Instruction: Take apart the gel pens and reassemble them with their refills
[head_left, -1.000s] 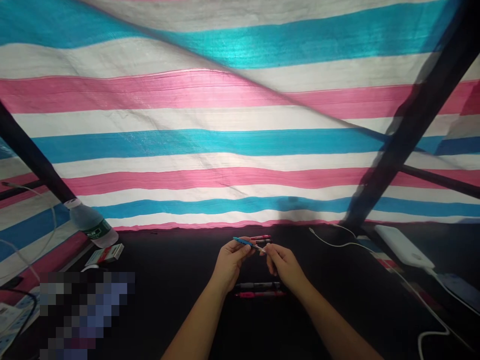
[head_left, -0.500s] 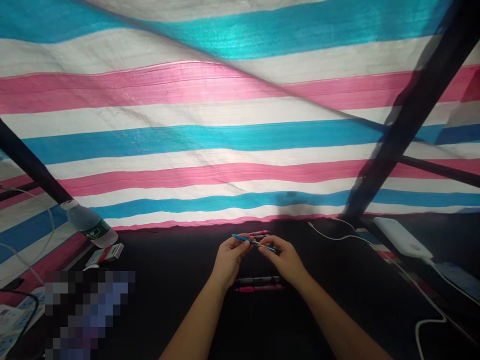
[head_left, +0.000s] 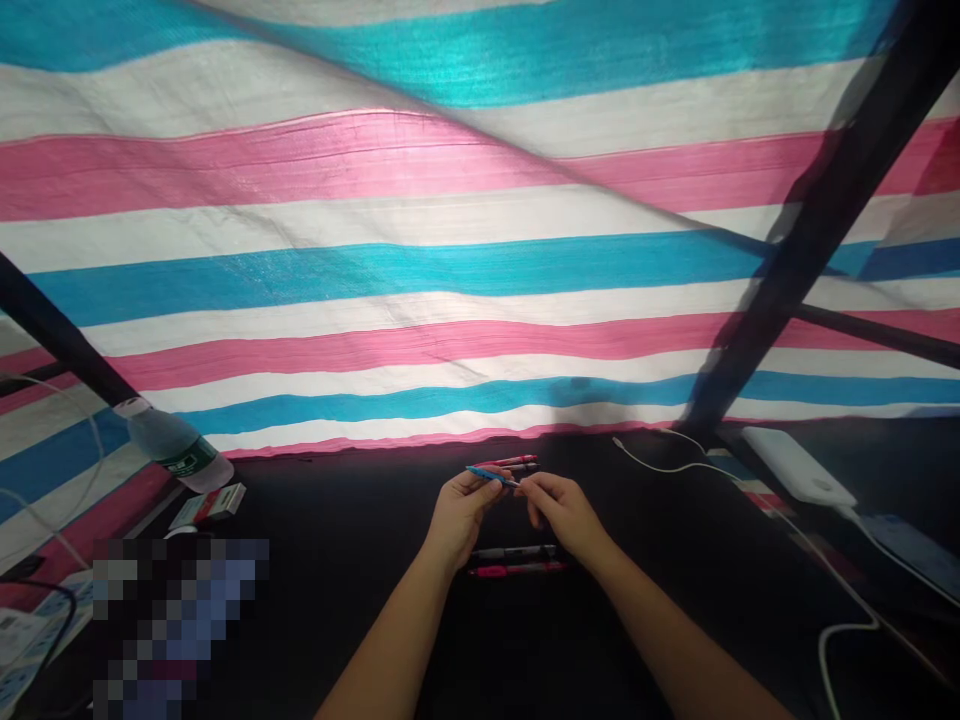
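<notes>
My left hand [head_left: 466, 505] is closed around a blue pen [head_left: 487, 474], which lies aslant between thumb and fingers. Pinched at the thin right end of that pen is my right hand [head_left: 561, 508]; its fingertips partly hide the end. Beyond my hands, a red pen [head_left: 519, 460] lies on the black table [head_left: 360, 600], with a darker piece close below it. Nearer to me, a dark pen [head_left: 517, 553] and a pink-red pen [head_left: 517, 570] lie side by side, partly behind my wrists.
At the left stand a tilted bottle [head_left: 180, 450] and a small box [head_left: 208, 506]. A white power bank [head_left: 799, 467] with a white cable [head_left: 825, 570] lies at the right. Striped sheeting [head_left: 420, 340] hangs behind the table, with dark poles at both sides.
My right hand has moved slightly left, its fingertips now at the pen's end. The thin shiny length seen earlier between the hands is now mostly out of sight.
</notes>
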